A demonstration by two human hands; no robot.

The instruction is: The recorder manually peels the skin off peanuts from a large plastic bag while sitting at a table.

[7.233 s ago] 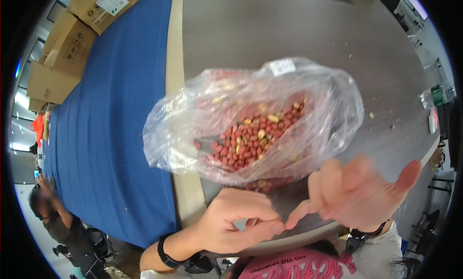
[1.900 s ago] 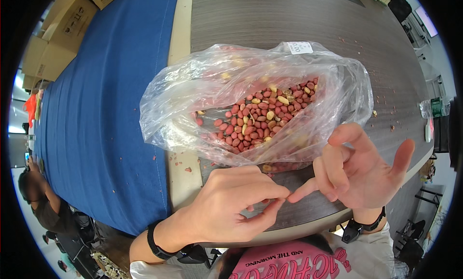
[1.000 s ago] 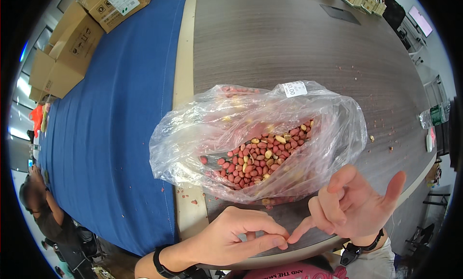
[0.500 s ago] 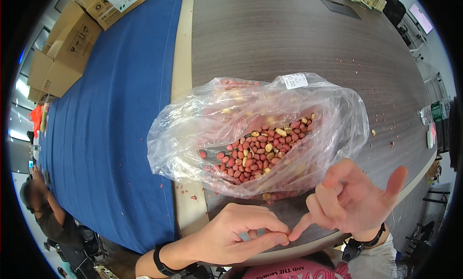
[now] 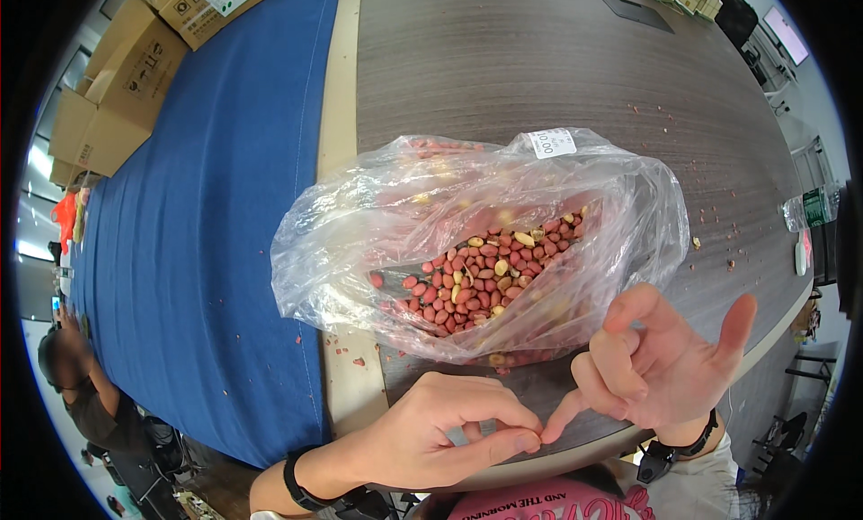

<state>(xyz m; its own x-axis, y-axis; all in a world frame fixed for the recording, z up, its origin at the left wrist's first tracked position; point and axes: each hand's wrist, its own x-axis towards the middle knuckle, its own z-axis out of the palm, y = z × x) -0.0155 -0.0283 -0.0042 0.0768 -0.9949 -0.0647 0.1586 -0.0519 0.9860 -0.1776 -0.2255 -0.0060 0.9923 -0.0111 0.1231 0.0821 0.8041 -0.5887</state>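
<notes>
A clear plastic bag (image 5: 351,223) lies on the table in front of me, its mouth spread. Red-skinned peanuts (image 5: 481,295) show through the opening, with several pale peeled ones among them. Below the bag, my left hand (image 5: 449,426) is closed in a pinch, thumb against forefinger. Its tips meet the outstretched little finger of my right hand (image 5: 652,367); anything between them is too small to make out. That right hand is turned palm up, its thumb spread wide and its middle fingers loosely bent, with nothing seen in the palm.
Red skin flakes (image 5: 360,362) are scattered on the pale table strip and the dark tabletop. Blue cloth (image 5: 216,223) covers the left side, with cardboard boxes (image 5: 117,97) beyond. At the right edge are a plastic bottle (image 5: 809,209) and a white object (image 5: 801,257). Another person (image 5: 90,376) is at far left.
My right hand has shifted slightly upward, its bent fingers moving a little. The left pinch stays against the little finger. The bag's near edge sits slightly higher in view.
</notes>
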